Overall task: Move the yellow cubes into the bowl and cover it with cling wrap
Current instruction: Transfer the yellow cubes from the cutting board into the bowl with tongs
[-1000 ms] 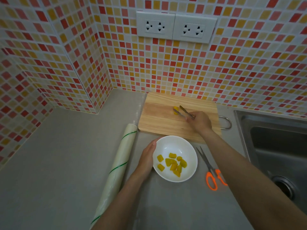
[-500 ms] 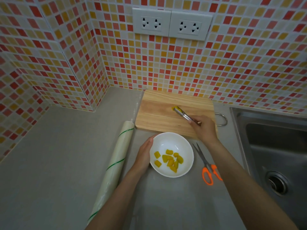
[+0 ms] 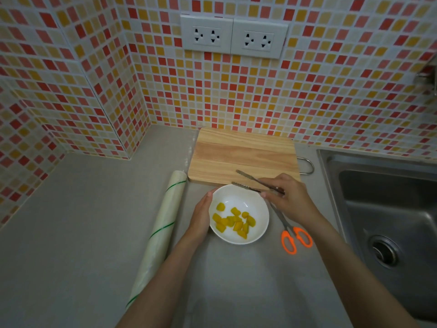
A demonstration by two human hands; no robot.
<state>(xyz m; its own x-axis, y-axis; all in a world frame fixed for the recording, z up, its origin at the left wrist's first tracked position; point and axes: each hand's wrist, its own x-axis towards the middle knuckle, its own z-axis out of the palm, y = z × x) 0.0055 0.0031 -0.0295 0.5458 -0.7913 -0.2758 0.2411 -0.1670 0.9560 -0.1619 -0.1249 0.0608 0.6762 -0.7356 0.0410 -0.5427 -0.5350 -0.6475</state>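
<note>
Left hand [image 3: 201, 215] cupped against bowl [image 3: 257, 204] rim, likely so bowl not slide on bench [image 3: 71, 233]. Right hand [image 3: 287, 197] closed around tongs [image 3: 250, 183]; tong tips apart, nothing between, above bowl far edge. Yellow cubes [image 3: 234, 221] all in bowl; cutting board [image 3: 243, 155] bare, so first step looks finished. Cling wrap roll [image 3: 163, 223] lies just left of bowl, scissors [image 3: 292, 233] just right, both near for covering step.
</note>
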